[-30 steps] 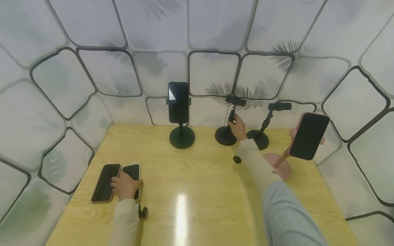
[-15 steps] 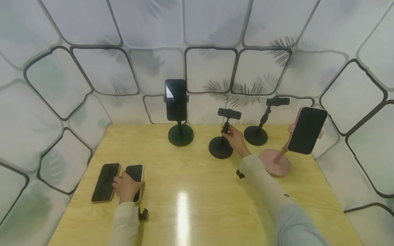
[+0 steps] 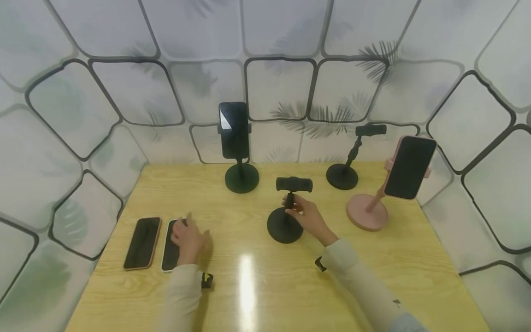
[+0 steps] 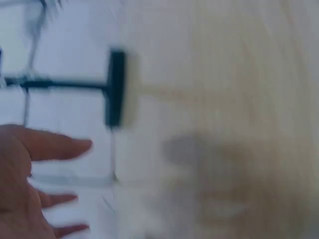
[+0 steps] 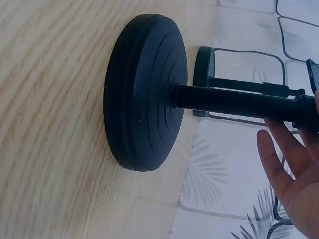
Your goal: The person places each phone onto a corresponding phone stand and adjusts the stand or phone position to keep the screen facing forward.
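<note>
My right hand grips the pole of a black phone stand, which has a round base and an empty clamp on top. In the right wrist view the base of this black phone stand looks level with or just above the wood; contact is hard to tell. Over a white-edged phone on the left of the table, my left hand is blurred and covers part of it. In the left wrist view the left hand's fingers are spread and hold nothing.
A pink-edged phone lies at far left. At the back stand a dark green stand holding a phone and another black stand. On the right, a pink stand holds a phone. Patterned walls surround the table.
My right hand has brought the black phone stand from the back of the table toward me and slightly left. My left hand has shifted right over the white-edged phone.
</note>
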`<state>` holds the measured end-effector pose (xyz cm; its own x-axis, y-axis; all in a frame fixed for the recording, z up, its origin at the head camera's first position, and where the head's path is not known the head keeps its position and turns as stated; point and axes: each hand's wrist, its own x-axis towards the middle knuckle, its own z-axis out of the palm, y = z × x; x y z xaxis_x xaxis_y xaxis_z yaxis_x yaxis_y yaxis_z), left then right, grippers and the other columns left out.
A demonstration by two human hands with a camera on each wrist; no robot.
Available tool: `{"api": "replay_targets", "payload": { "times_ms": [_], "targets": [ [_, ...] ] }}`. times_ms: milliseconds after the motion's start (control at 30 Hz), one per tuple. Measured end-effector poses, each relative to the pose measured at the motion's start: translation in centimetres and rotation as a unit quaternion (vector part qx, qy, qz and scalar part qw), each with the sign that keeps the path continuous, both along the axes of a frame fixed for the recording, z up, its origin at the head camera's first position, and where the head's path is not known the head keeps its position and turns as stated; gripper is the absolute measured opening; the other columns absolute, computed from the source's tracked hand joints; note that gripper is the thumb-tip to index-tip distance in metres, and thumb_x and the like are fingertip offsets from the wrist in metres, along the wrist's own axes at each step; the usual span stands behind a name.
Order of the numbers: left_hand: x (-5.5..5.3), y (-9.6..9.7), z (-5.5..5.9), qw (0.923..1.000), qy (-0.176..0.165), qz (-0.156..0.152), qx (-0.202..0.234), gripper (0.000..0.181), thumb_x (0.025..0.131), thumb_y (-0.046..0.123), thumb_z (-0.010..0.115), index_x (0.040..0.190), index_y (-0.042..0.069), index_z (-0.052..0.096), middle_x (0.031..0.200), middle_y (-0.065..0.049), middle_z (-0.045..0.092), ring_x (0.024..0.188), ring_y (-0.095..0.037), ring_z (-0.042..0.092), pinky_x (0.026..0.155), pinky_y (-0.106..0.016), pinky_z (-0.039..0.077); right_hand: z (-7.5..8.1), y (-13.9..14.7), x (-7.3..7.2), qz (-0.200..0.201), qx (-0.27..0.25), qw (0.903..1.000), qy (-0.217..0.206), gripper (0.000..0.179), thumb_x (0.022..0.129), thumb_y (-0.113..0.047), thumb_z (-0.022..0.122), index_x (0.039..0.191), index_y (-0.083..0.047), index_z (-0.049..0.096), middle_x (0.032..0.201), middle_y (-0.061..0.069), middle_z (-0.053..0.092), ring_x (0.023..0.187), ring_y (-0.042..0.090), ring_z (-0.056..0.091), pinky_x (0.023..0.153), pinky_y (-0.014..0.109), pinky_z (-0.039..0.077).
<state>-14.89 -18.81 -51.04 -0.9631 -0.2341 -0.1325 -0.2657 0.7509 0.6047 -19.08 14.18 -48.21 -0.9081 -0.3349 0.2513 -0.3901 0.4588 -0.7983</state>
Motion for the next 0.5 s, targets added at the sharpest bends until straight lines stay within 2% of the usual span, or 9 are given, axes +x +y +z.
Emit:
{"api": "replay_targets", "payload": {
  "times_ms": [33, 100, 167, 233, 300, 333, 433, 500],
  "targets": [
    [-0.3, 1.3, 0.5, 0.9984, 0.037, -0.042, 0.007, 0.07, 0.086, 0.015, 0.061, 0.142, -0.006, 0.024, 0.143, -0.038, 0.018, 0.134, -0.053, 0.013, 0.105, -0.068, 0.013, 0.2, 0.0, 0.2, 0.002, 0.001, 1.0, 0.003, 0.035, 0.087, -0.007, 0.064, 0.12, -0.002, 0.058, 0.112, 0.015, 0.068, 0.096, 0.029, 0.068, 0.082, 0.039, 0.054],
    [-1.0, 4.1, 1.7, 0.9856, 0.097, -0.132, 0.041, 0.061, 0.087, 0.015, 0.062, 0.139, -0.002, 0.034, 0.143, -0.031, 0.029, 0.134, -0.047, 0.024, 0.107, -0.062, 0.021, 0.6, 0.1, 0.2, 0.0, -0.003, 0.9999, 0.012, 0.037, 0.086, -0.008, 0.066, 0.121, -0.001, 0.057, 0.113, 0.017, 0.067, 0.098, 0.031, 0.067, 0.083, 0.042, 0.054],
    [-1.5, 6.9, 2.9, 0.9623, 0.134, -0.218, 0.091, 0.053, 0.09, 0.015, 0.061, 0.137, 0.002, 0.04, 0.141, -0.024, 0.038, 0.132, -0.042, 0.033, 0.107, -0.059, 0.028, 1.3, 0.4, 0.2, -0.018, -0.004, 0.9996, 0.023, 0.038, 0.084, -0.01, 0.069, 0.119, -0.001, 0.058, 0.112, 0.018, 0.067, 0.099, 0.035, 0.066, 0.085, 0.045, 0.053],
    [-2.0, 9.5, 3.9, 0.9371, 0.147, -0.282, 0.144, 0.049, 0.092, 0.017, 0.058, 0.137, 0.005, 0.042, 0.14, -0.019, 0.042, 0.13, -0.038, 0.039, 0.107, -0.055, 0.032, 2.4, 0.7, 0.1, -0.035, -0.022, 0.9985, 0.035, 0.043, 0.08, -0.009, 0.072, 0.119, 0.0, 0.056, 0.114, 0.02, 0.065, 0.101, 0.038, 0.064, 0.087, 0.05, 0.051],
    [-2.4, 11.8, 4.7, 0.9185, 0.148, -0.323, 0.173, 0.048, 0.094, 0.02, 0.056, 0.138, 0.007, 0.043, 0.14, -0.015, 0.044, 0.129, -0.034, 0.042, 0.105, -0.051, 0.037, 3.9, 1.0, 0.3, -0.048, -0.037, 0.9967, 0.054, 0.05, 0.077, -0.006, 0.075, 0.122, 0.0, 0.053, 0.119, 0.02, 0.061, 0.107, 0.037, 0.06, 0.09, 0.048, 0.05],
    [-2.7, 12.8, 5.1, 0.9121, 0.148, -0.338, 0.179, 0.047, 0.094, 0.02, 0.056, 0.137, 0.006, 0.043, 0.139, -0.015, 0.045, 0.127, -0.034, 0.044, 0.104, -0.05, 0.038, 4.9, 1.0, 0.5, -0.048, -0.046, 0.9955, 0.067, 0.054, 0.076, -0.003, 0.075, 0.124, 0.001, 0.051, 0.119, 0.021, 0.06, 0.111, 0.03, 0.06, 0.092, 0.042, 0.05],
    [-3.6, 15.1, 5.7, 0.9, 0.132, -0.367, 0.195, 0.046, 0.095, 0.022, 0.054, 0.136, 0.003, 0.043, 0.136, -0.016, 0.048, 0.124, -0.032, 0.048, 0.102, -0.047, 0.042, 6.8, 1.2, 0.3, -0.011, -0.079, 0.9906, 0.111, 0.063, 0.071, 0.006, 0.075, 0.127, 0.003, 0.048, 0.123, 0.022, 0.058, 0.117, 0.013, 0.055, 0.099, 0.026, 0.045],
    [-4.1, 16.2, 5.6, 0.8972, 0.12, -0.373, 0.203, 0.042, 0.097, 0.023, 0.05, 0.133, 0.003, 0.045, 0.131, -0.016, 0.053, 0.12, -0.03, 0.053, 0.099, -0.044, 0.045, 7.9, 0.9, 0.1, 0.013, -0.077, 0.9881, 0.133, 0.059, 0.07, 0.008, 0.076, 0.124, 0.003, 0.053, 0.118, 0.021, 0.061, 0.114, 0.008, 0.056, 0.098, 0.018, 0.041]
  ]
}}
